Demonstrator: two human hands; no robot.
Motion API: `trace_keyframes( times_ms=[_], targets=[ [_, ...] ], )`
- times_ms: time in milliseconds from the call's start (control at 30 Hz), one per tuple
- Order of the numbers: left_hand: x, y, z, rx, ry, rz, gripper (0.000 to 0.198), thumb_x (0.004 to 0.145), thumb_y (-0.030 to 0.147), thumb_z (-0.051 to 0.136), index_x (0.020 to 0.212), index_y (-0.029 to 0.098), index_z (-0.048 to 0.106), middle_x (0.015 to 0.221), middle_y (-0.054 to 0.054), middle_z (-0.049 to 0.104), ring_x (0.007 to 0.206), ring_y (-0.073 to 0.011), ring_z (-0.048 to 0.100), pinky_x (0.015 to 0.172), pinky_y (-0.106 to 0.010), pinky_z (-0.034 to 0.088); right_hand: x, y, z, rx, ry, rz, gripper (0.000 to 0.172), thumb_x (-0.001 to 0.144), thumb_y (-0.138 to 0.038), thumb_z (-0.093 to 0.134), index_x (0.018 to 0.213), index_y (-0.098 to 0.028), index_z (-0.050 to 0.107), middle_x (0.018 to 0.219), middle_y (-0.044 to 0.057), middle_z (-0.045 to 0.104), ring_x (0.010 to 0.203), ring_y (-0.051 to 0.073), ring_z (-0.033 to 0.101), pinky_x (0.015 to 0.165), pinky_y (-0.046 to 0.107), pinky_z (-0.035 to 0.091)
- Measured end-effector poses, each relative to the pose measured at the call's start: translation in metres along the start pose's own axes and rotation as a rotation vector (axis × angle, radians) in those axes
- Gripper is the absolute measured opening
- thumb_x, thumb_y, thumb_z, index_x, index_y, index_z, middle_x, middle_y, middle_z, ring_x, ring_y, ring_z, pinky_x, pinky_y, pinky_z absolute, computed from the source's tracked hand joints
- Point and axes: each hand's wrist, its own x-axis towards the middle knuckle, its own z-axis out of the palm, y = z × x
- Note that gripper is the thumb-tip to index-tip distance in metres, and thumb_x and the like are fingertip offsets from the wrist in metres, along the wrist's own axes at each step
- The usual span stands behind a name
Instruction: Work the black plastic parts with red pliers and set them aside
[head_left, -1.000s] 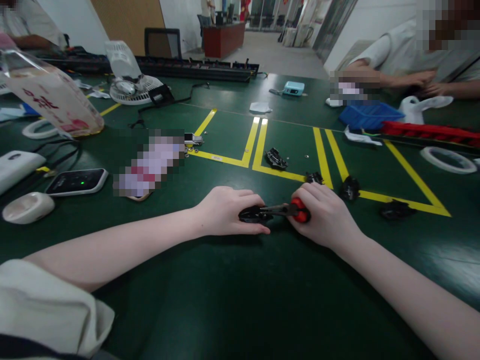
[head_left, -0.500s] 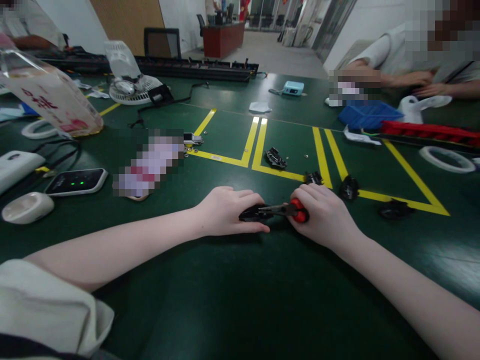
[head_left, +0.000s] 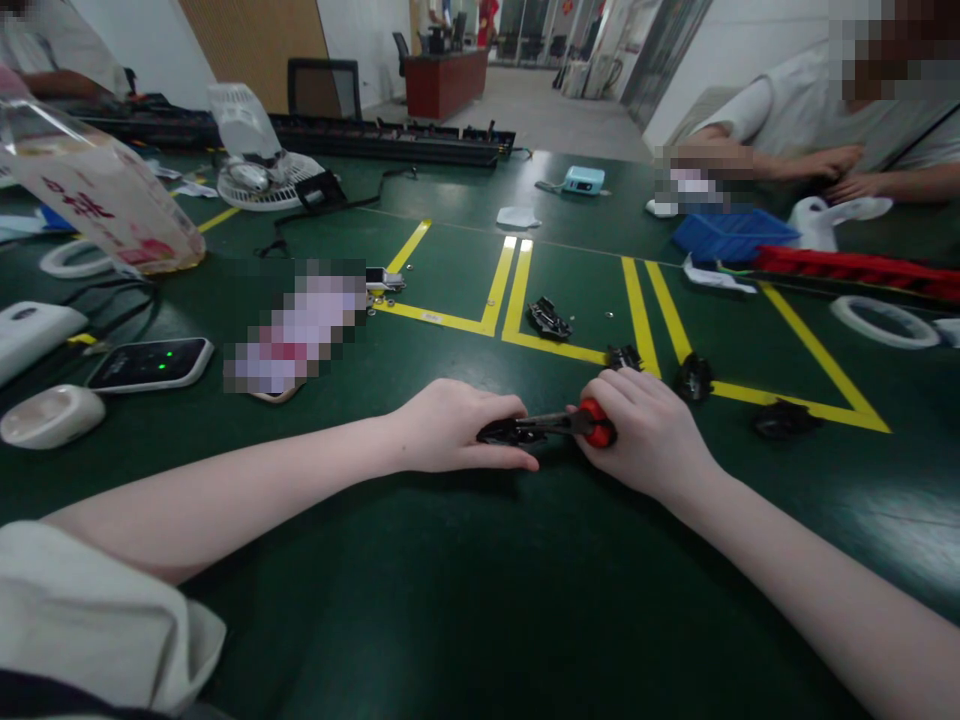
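Observation:
My left hand is closed on a small black part, its thumb stretched along the near side. My right hand is wrapped round the red handles of long-nose pliers. The pliers' tips point left and meet the black part; whether they pinch it I cannot make out. Beyond my hands lie similar black parts: one inside a yellow tape outline, another just behind my right hand, and two more off to the right.
On the left are a phone, a device with a green light, a white case and a drink bottle. A small fan, a blue tray and a tape roll stand farther out. Co-workers sit across the table.
The camera view has shifted very slightly. My hands, the pliers and the black part keep nearly the same pose, with the pliers turned a little at most.

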Motion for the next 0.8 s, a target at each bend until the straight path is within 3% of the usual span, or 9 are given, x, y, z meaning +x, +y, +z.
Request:
trace_keyframes(
  times_ms=[367,800],
  targets=[
    [-0.0021,-0.0005,0.0063,0.153,0.184,0.079,0.045,0.090,0.054,0.063,0.114,0.017,0.059,0.103,-0.003,0.073,0.080,-0.0160,0.069,0.067,-0.026,0.044,0.0010,-0.0001,0.0006,0.030,-0.038,0.013,0.005,0.079,-0.019,0.060,0.080,-0.017,0.054,0.078,0.009,0.062,0.071,0.022,0.057,0.065,0.035,0.047],
    [-0.0033,0.0007,0.0068,0.271,0.254,0.133,0.045,0.092,0.057,0.059,0.113,0.016,0.062,0.094,-0.004,0.073,0.080,-0.0166,0.069,0.069,-0.029,0.037,0.0014,-0.0027,-0.0032,0.160,-0.115,0.083,0.007,0.077,-0.017,0.058,0.079,-0.020,0.052,0.080,0.009,0.064,0.073,0.023,0.059,0.066,0.036,0.049]
  ],
)
